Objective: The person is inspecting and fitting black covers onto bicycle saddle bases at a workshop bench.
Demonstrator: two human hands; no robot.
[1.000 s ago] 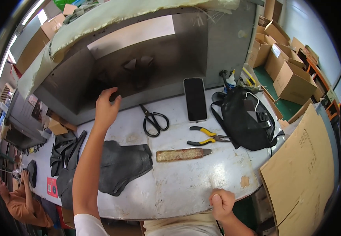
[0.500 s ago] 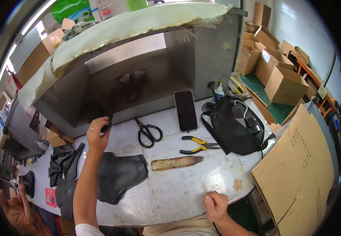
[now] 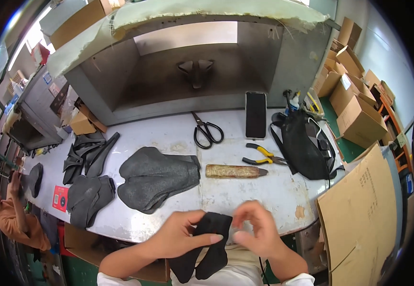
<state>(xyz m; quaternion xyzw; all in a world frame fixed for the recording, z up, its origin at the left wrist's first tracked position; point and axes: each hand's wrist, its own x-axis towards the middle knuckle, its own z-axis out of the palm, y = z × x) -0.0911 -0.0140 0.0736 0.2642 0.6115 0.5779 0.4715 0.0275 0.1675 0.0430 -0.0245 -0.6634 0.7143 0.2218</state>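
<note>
Black foam piece [image 3: 210,238] pinched in left hand [image 3: 180,233], right hand [image 3: 257,231] fingers curled touching it, near table edge [image 3: 168,233]

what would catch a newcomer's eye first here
Both hands, left and right, hold a black piece at the near table edge. Behind them a larger grey piece lies mid-table, with scissors, pliers and a phone further back. A black bag sits at the right.

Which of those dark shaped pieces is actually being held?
The small black piece at the table's near edge, between the left hand and right hand. The bigger grey piece and the left-end stacks lie untouched.
</note>
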